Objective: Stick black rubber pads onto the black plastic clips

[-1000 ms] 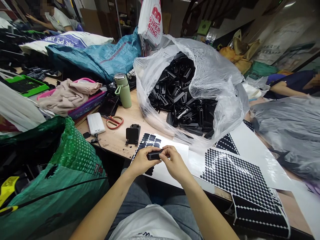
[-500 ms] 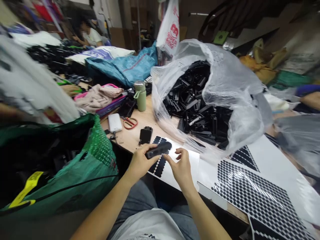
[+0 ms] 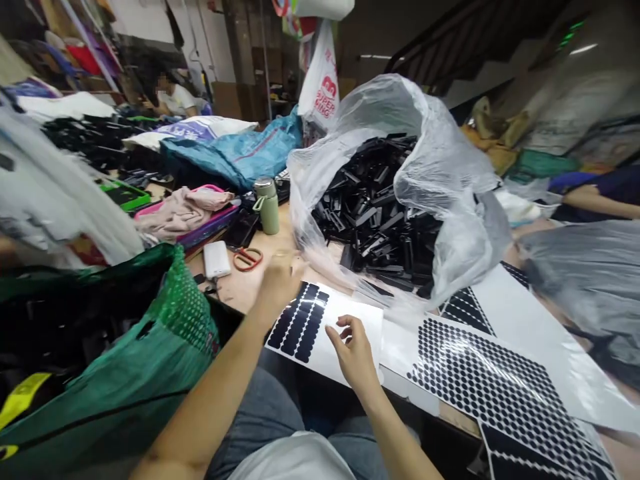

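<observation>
My left hand (image 3: pixel 281 280) is smeared by motion over the wooden table, just beyond a white sheet (image 3: pixel 353 313) with rows of black rounded stickers (image 3: pixel 300 323). Its fingers are too blurred to show whether they hold anything. My right hand (image 3: pixel 354 347) hovers over the near right part of that sheet, fingers loosely curled, thumb and forefinger apart, with nothing visible between them. Beyond the hands, a large clear plastic bag (image 3: pixel 450 160) lies open, full of black plastic pieces (image 3: pixel 375 200).
Red-handled scissors (image 3: pixel 248 259), a white power-bank-like box (image 3: pixel 217 259) and a green flask (image 3: pixel 267 208) stand at the left. A green sack (image 3: pixel 185 313) of dark items is by the table's left edge. Sheets of black dots (image 3: pixel 485 373) cover the right. Other people are nearby.
My left hand has moved up and left, away from my right hand; the black plastic piece it held is no longer visible. My right hand stays over the sheet. The view has shifted slightly.
</observation>
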### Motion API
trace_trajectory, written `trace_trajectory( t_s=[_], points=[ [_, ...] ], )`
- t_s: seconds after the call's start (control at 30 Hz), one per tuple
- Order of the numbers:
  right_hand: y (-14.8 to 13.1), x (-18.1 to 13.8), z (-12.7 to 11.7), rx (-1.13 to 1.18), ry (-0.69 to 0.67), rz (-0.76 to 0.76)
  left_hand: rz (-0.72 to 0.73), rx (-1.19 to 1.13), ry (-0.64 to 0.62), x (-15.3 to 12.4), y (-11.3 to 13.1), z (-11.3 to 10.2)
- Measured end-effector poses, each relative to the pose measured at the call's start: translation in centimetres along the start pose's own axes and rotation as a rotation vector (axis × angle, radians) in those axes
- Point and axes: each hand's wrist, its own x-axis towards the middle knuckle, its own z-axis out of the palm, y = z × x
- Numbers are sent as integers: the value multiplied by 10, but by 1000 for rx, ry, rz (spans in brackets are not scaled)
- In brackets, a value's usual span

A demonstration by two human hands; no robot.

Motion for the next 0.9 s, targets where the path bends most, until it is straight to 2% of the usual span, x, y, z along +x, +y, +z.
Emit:
trace_trajectory(
  t_s=[0.03,0.1,0.17,0.27,0.37,0.47,0.57,0.63,0.67,0.73,0.83,0.9],
  points=[
    [4,-1,-6,-9,24,23,-24,-46,-160,19,17,34],
    [14,-4,-20,-30,84,69,-54,-53,-251,52,45,93],
    [27,-10,-36,-50,142,96,-126,-28,-295,75,60,136],
    [47,-19,-54,-85,204,133,-261,15,-357,97,60,176],
    [62,-23,-59,-118,227,175,-332,32,-421,107,51,200],
    [66,-16,-49,-147,196,160,-325,31,-466,110,40,209],
    [72,-1,-35,-269,317,114,-271,30,-449,107,27,204],
    [79,11,-29,-354,414,154,-216,20,-408,102,18,194],
    [84,17,-27,-364,420,183,-182,10,-383,99,14,188],
    [93,31,-26,-315,355,195,-116,-22,-330,94,6,175],
    [99,54,-35,-247,262,120,-50,-86,-257,86,-2,153],
    [95,70,-45,-313,305,103,-33,-129,-216,78,-7,138]
  ],
)
